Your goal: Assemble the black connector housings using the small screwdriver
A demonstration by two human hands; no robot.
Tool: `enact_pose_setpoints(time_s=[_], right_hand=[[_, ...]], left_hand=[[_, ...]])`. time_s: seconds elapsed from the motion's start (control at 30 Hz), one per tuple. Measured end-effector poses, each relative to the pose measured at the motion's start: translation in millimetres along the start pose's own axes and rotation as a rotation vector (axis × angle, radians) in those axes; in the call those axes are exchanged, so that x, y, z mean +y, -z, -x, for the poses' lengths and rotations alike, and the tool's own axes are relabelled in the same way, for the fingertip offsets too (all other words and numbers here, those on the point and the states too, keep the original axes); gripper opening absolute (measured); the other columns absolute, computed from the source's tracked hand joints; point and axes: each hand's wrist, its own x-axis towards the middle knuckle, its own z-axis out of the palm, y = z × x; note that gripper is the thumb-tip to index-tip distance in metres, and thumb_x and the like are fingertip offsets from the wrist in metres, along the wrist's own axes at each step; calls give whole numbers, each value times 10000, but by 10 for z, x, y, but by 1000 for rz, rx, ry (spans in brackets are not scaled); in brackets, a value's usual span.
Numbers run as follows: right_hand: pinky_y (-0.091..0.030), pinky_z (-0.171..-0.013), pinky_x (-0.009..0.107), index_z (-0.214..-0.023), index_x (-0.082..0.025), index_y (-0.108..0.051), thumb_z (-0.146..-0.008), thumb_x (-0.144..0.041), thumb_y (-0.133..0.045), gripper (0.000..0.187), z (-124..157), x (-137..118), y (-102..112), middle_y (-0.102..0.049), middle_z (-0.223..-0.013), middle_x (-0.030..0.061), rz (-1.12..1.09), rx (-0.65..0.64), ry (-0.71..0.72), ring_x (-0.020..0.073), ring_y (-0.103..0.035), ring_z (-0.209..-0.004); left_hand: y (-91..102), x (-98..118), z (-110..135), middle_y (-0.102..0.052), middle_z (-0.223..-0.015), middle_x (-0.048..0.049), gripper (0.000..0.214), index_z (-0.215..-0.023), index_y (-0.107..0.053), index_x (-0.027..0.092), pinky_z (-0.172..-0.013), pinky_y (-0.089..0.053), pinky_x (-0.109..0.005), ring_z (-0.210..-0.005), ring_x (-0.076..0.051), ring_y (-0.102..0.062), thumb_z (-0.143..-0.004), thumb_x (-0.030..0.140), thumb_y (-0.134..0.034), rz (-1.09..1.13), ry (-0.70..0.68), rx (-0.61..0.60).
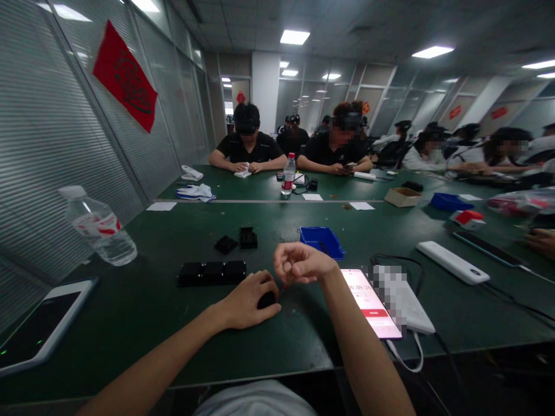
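My left hand [251, 300] rests low over the green table, its fingers wrapped round a small black piece [266, 299] that is mostly covered. My right hand [306, 263] is raised just right of it, fingers curled in. Whatever those fingers pinch is hidden; a thin reddish line shows beneath them. Left of my hands lies a row of joined black square blocks [212, 273]. Behind the row are a flat black square piece [226, 244] and a black open-framed part [248, 237]. A blue tray [323, 241] with something dark inside stands beyond my right hand.
By my right forearm lie a lit phone [368, 300] and a white power bank [416, 306] with cables. A water bottle [102, 228] and a tablet-like device [47, 323] are at the left. Another white power bank [453, 263] lies right. Co-workers sit across the table.
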Motion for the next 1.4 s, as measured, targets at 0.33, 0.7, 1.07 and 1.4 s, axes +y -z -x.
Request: enact_pose_setpoints(time_s=[0.33,0.7,1.07,1.4], right_hand=[[-383,-383,134,-951,-139,-549,-939,-448,-699,344,-57,42,-3,-729,-826,67,6,-8,38,53,-548,-451],[-372,-380,127,-947,-96,-721,-888,-293,-772,212,-32,-16,-1,-656,-927,58,94,-53,91,15,-523,-474],[-387,-411,146,-1106,-134,-619,-982,-376,-646,273,-47,21,-19,-728,-879,62,13,-8,37,53,-559,-463],[-348,-391,137,-968,-134,-587,-904,-460,-737,364,-86,52,1,-722,-793,53,29,16,22,38,-493,-430]], left_hand=[[8,12,-8,-620,-1196,-77,169,-1043,-659,219,-1015,-484,-439,-1109,-267,-601,-913,325,-679,1,10,6],[14,9,-3,-620,-1224,-82,172,-1054,-666,226,-1009,-487,-440,-1119,-269,-601,-924,339,-671,-3,-9,5],[7,31,-10,-631,-1171,-72,131,-1002,-649,215,-974,-494,-426,-1092,-266,-612,-906,292,-693,-13,5,19],[7,19,-6,-625,-1211,-77,160,-1045,-671,232,-1022,-482,-452,-1132,-278,-600,-913,319,-686,-21,6,8]])
